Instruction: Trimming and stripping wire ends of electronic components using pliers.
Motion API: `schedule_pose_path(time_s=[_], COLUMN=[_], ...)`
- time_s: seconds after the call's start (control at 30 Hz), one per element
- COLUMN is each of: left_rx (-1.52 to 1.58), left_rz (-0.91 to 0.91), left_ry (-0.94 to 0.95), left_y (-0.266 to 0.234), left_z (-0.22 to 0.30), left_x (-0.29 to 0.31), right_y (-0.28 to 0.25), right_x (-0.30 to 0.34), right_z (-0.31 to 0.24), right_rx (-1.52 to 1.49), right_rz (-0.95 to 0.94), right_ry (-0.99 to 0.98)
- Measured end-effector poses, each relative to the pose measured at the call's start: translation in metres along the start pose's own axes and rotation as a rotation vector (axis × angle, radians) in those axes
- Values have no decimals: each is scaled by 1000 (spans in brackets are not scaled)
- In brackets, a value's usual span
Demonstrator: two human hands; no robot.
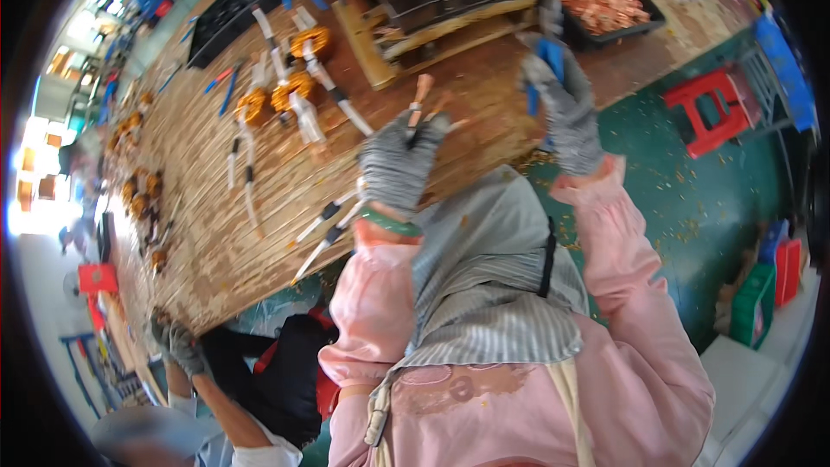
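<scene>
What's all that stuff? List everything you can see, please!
workbench: one, brown, centre and left
coils: many, orange, left half
trays: two, black, along the top
copper pieces: many, pinkish, right tray
wooden stand: one, yellowish, top centre
stool: one, red, right
crate: one, green, lower right
other people: two or more, one white-sleeved, left
wire ends: count unclear, copper, centre
tool: one, blue, right of centre
left hand: one, grey-gloved, gripping wire ends
right hand: one, grey-gloved, gripping the tool

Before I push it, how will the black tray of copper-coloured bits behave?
The black tray is probably heavy for its size, given its heap of shiny bits. The bits look loose, so they might spill if it tilts.
</scene>
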State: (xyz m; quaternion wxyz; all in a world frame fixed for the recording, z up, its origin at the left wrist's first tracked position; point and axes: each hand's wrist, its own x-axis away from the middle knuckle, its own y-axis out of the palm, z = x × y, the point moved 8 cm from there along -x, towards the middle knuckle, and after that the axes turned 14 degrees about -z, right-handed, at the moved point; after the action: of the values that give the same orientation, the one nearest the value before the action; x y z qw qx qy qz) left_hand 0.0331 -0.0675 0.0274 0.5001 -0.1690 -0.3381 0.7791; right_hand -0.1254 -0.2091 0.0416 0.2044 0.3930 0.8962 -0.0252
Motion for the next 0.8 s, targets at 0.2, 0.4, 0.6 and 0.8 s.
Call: schedule_pose_path(time_s=[0.2, 0.4, 0.6, 0.8], left_rx=[478, 532, 123, -636], left_rz=[40, -149, 75, -401], left_ry=[243, 328, 405, -184], left_y=[5, 0, -4, 28], left_z=[-35, 7, 17, -9], left_x=[5, -5, -3, -30], right_y=[110, 26, -19, -40], right_x=[-17, -31, 9, 12], right_z=[-98, -91, 31, 54], right_rx=[1039, 853, 809, 498], right_rz=[-308, -49, -102, -24], right_ry=[-501, -478, 149, 173])
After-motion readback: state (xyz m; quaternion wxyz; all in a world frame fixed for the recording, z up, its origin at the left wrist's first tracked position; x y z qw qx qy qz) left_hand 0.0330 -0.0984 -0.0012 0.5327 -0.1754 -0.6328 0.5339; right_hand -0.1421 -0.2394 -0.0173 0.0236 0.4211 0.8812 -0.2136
